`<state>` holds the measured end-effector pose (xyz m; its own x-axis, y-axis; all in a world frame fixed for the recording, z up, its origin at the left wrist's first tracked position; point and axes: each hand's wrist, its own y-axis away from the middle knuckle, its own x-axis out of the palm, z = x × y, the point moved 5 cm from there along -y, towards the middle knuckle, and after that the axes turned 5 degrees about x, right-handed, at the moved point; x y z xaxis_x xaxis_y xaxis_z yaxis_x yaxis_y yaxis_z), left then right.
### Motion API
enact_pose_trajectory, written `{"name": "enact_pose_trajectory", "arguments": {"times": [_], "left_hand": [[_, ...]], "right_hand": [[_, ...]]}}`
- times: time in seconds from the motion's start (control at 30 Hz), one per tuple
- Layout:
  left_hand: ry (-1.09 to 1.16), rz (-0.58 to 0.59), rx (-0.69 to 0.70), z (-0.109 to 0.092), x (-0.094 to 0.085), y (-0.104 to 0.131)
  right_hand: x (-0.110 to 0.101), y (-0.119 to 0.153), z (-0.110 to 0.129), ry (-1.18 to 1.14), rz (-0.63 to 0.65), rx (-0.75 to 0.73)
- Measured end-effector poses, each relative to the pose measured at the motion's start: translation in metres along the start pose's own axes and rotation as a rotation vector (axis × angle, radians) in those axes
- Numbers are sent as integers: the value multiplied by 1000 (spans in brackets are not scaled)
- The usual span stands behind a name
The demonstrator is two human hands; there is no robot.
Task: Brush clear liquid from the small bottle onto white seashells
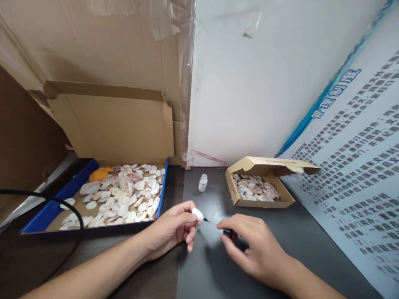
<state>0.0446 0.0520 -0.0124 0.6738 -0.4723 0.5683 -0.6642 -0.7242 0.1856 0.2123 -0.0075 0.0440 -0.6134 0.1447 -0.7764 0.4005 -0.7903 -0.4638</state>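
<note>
Two hands bring a shell and a brush together over the worktop

Both forearms slant in from the near side of the worktop [202,278], converging toward its middle. The right hand [254,245] is held back-upward, wrist fairly straight; its index finger stretches forward and its thumb lies below, the two closed narrowly around the black cap of a brush [230,234]. How its remaining fingers are set cannot be told. The brush points left, its thin stem ending in a dark tip at the edge of a white shell [197,214]; whether they touch is unclear.

The left hand [171,226] is raised above the worktop, palm turned inward, pinching that shell between thumb and index finger while the other fingers curl loosely beneath.

Toward the worktop's left edge, a black cable [81,228] loops in front of a blue-rimmed box [162,187] spread with loose shells [124,203]. Toward the right edge sits a small carton [264,204], lid raised, holding more shells. Between the boxes, near the back edge, a small bottle [203,183] stands upright. A white panel [233,104] rises behind it.
</note>
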Motion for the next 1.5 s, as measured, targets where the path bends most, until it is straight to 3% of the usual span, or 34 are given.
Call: {"name": "enact_pose_trajectory", "arguments": {"times": [0.47,0.9,1.13,1.4,1.5], "left_hand": [[-15,-2,-2,0,1,1],[-20,-10,9,2,-1,0],[-42,-67,30,-3,0,-1],[-363,-179,39,-8,-1,-10],[-642,-283,119,-19,-3,-16]], "right_hand": [[-1,-1,2,-14,-13,-52],[1,0,-4,-11,20,39],[-5,-3,-6,-50,1,12],[-10,-7,-17,-42,-19,89],[-12,-7,-20,-45,-28,106]]}}
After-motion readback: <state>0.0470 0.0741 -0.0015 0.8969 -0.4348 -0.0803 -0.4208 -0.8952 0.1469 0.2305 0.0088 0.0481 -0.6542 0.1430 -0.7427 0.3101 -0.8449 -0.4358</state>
